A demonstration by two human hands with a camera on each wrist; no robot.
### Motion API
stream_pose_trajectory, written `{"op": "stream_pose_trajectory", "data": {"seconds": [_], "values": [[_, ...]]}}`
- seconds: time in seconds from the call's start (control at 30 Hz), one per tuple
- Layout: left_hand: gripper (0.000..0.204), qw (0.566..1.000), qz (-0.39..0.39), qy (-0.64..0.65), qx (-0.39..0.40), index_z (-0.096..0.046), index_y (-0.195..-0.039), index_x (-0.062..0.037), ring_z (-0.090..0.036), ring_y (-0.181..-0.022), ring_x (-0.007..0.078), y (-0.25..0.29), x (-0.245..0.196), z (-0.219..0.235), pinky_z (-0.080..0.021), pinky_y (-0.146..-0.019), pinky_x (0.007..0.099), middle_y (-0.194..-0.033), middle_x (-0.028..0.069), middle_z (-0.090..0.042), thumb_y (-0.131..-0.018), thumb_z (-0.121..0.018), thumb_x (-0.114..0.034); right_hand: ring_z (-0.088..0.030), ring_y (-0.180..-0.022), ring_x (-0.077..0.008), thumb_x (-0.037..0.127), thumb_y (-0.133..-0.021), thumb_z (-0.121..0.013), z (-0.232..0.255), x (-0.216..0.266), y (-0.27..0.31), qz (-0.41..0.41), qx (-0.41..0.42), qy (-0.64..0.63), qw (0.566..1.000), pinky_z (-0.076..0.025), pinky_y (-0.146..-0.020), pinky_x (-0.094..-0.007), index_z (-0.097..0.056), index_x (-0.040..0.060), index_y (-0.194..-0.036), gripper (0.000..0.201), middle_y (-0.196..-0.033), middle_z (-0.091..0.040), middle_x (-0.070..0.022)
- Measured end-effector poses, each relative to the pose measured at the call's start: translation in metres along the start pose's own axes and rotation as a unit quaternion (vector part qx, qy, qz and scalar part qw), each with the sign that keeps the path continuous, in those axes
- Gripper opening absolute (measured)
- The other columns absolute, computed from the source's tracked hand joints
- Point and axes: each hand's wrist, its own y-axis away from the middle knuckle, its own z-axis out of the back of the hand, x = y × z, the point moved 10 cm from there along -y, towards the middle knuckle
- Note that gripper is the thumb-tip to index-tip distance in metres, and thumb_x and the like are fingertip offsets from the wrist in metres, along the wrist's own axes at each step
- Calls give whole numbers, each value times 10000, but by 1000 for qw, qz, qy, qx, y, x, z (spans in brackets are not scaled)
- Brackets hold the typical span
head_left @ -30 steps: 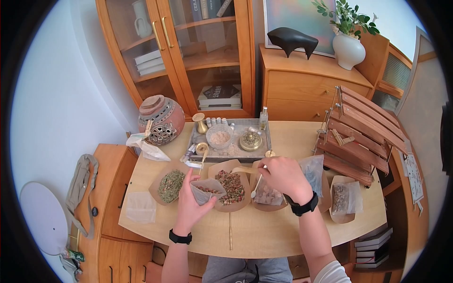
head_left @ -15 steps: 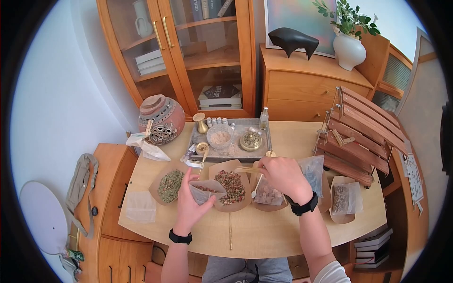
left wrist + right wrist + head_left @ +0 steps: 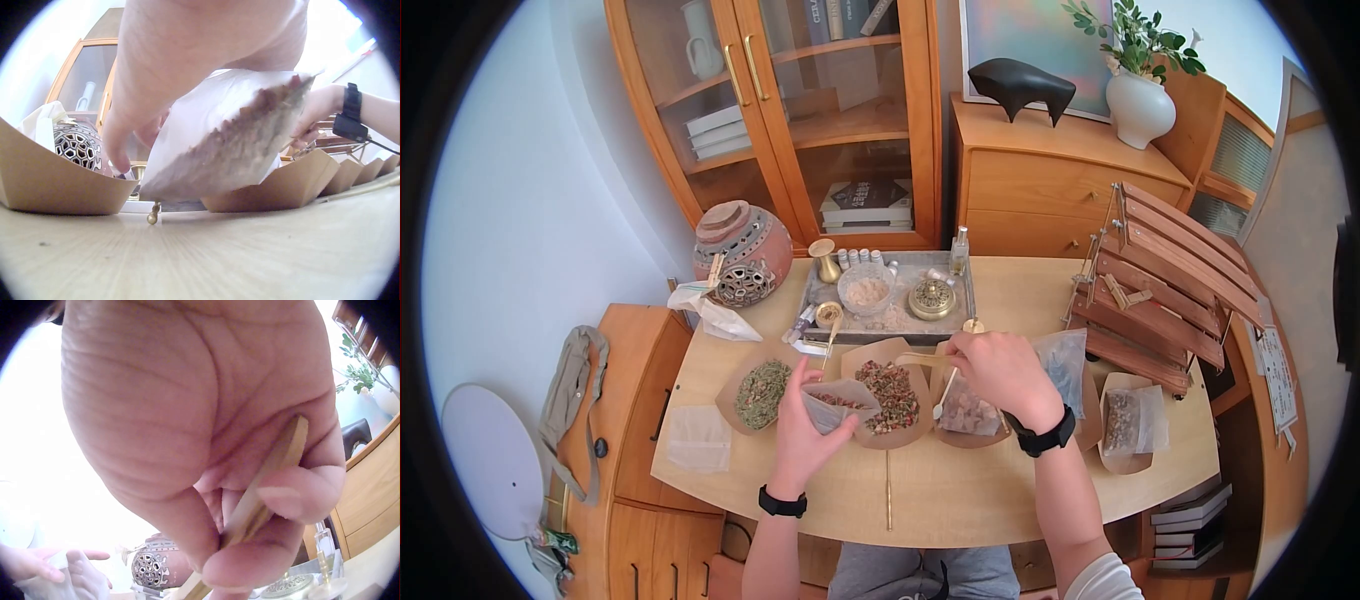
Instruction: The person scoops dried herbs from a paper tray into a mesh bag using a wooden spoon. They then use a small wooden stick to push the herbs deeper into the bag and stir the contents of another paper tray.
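My left hand [image 3: 802,440] grips a small translucent bag [image 3: 825,412] between thumb and fingers. Its mouth gapes, and reddish dried petals [image 3: 247,125] show through its side in the left wrist view. With curled fingers, my right hand [image 3: 1002,375] pinches a slim, pale wooden utensil [image 3: 265,481]. That utensil points left, its far end over a paper tray [image 3: 918,438] of dried red and green flower bits [image 3: 890,395]. The bag is held just left of this tray, above the table. Left of it stands a paper tray of dried green herbs [image 3: 763,395].
More paper trays with bagged contents [image 3: 1118,420] line the right side. Behind stands a grey tray [image 3: 880,338] with a glass bowl [image 3: 866,290] and brass burner [image 3: 931,298]. A clay pot [image 3: 745,255], slatted wooden rack [image 3: 1150,290], flat bag [image 3: 698,440] and brass rod [image 3: 889,490] surround the work.
The wooden utensil has shifted slightly over the flower tray, still in the right hand. The left hand and bag have tilted a little; the other things stay put.
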Motion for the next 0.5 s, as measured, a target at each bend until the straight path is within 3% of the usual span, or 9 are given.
{"op": "stream_pose_trajectory", "data": {"seconds": [0.07, 0.27, 0.5], "values": [[1047, 1000, 11, 11, -4, -317, -1580, -7, -600, -1215, 337, 0, 0, 1, -462, -1057, 458, -1332, 182, -581, -722, -894, -173, -722, -802, -367, 195, -944, -673, 1, -3, 0, -17, 6, -6, 1000, -569, -726, -472, -760, 71, -950, 151, -828, -739, -163], [1051, 1000, 13, 22, -16, -319, -1586, -18, -589, -1223, 330, 0, 1, 3, -452, -1064, 457, -1325, 167, -585, -719, -894, -161, -727, -805, -363, 187, -904, -671, -12, -10, 5, -57, 85, 29, 994, -582, -756, -463, -772, 73, -895, 152, -840, -746, -157], [1058, 1000, 9, 15, -15, -310, -1593, -21, -590, -1218, 324, 0, 2, 2, -447, -1068, 457, -1327, 162, -584, -719, -893, -147, -729, -820, -365, 162, -874, -637, -28, -15, 8, -76, 116, 38, 990, -589, -777, -464, -774, 70, -861, 165, -838, -745, -162]]}}
